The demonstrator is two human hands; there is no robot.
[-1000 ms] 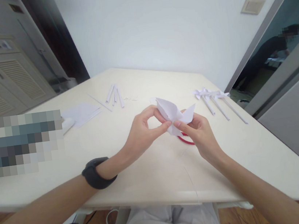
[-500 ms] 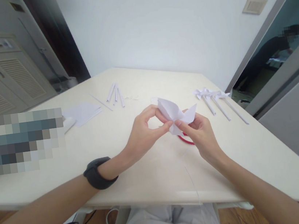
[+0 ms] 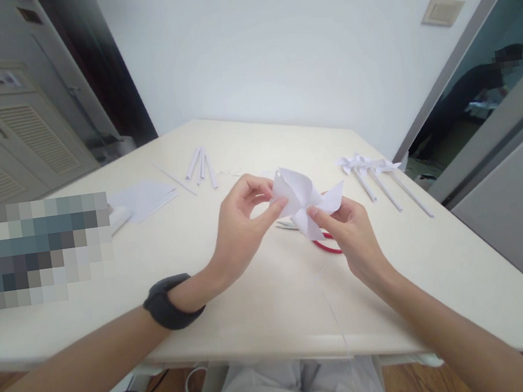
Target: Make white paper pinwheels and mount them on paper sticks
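Paper pinwheel (image 3: 297, 191) between hands, partly hiding red-handled scissors (image 3: 327, 250) | right hand (image 3: 357, 235) pinches near centre | left hand (image 3: 242, 231) grasps left blade | blades splayed, no clear long axis; neither hand nearer

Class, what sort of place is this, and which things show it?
Probably a room in a home: a slatted cabinet stands at the left, the floor looks wooden, and a switch is on the wall.
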